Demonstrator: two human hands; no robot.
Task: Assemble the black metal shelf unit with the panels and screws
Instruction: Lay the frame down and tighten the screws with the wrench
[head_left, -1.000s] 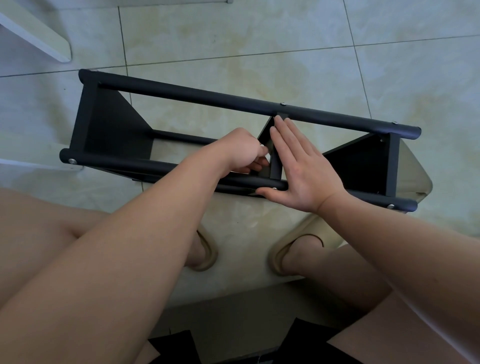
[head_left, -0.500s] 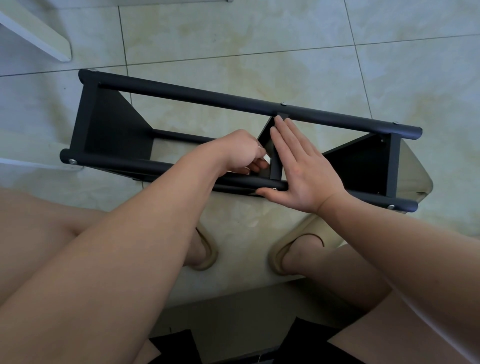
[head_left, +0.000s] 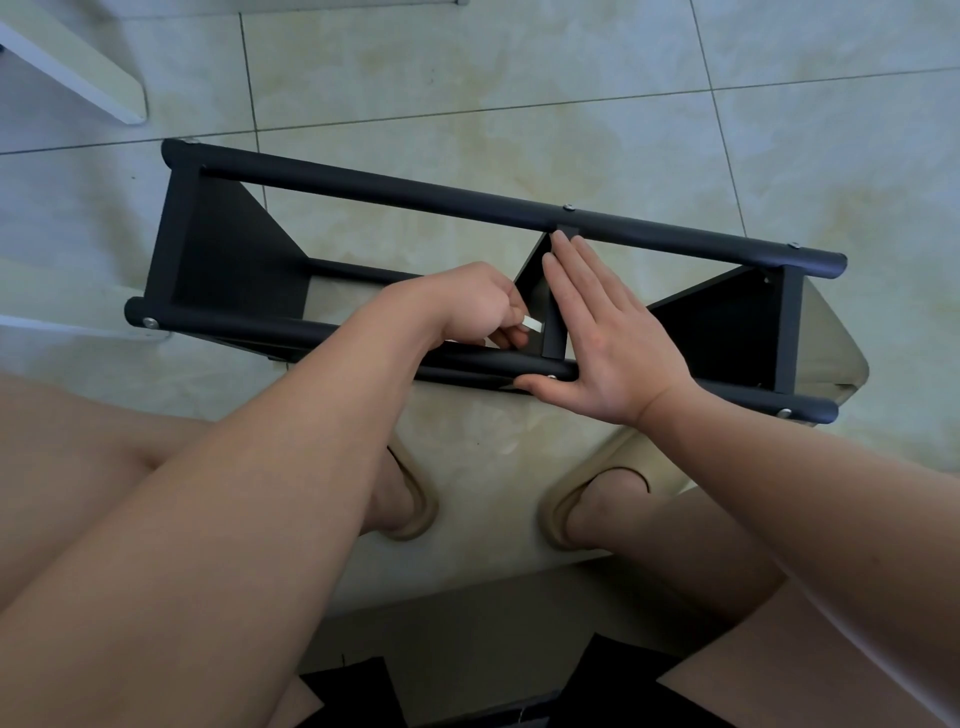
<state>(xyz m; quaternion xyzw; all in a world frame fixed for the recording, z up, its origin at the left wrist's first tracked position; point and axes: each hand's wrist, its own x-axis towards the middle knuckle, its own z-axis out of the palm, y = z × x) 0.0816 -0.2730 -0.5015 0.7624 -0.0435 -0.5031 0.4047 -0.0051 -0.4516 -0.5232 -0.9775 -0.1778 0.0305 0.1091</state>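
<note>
On the pale tiled floor (head_left: 467, 78) the black metal shelf unit of round tubes and flat panels (head_left: 395, 192) lies sideways. The left hand (head_left: 467, 306) pinches a small pale tool (head_left: 532, 325) with curled fingers at the middle divider panel (head_left: 551, 332). The right hand (head_left: 608, 343), fingers straight, braces it. Likely screw-tightening; next needs steady turns.

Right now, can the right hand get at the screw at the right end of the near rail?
Probably yes: that screw sits uncovered on the near rail, with nothing between it and the right hand. But the hand lies flat against the middle panel, so it would have to leave that first.
</note>
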